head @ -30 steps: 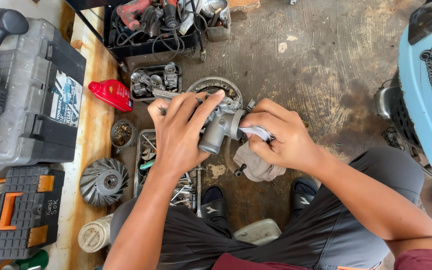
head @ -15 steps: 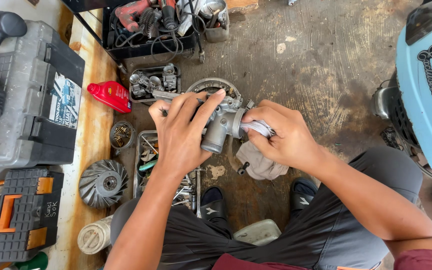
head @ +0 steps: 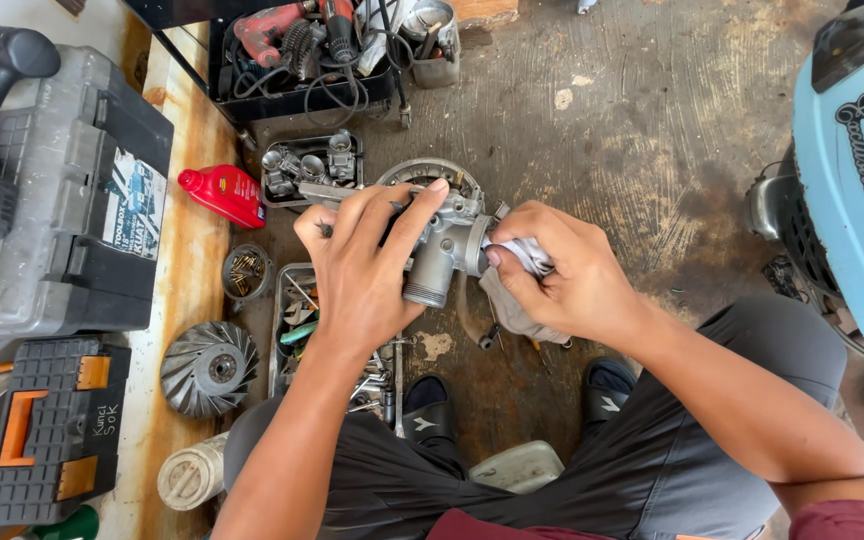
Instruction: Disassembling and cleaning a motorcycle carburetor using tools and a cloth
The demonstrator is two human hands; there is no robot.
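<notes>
Your left hand [head: 362, 265] stays wrapped over the top of the grey metal carburettor [head: 442, 250], held up above the concrete floor [head: 652, 120] in front of your knees. Your right hand [head: 562, 275] is closed on a grey rag [head: 512, 300], pressing it against the carburettor's right end; over the last second it has barely shifted, so the wiping carries on at one spot. Beyond sit a parts tray [head: 297, 175] and a red bottle [head: 224, 192]
</notes>
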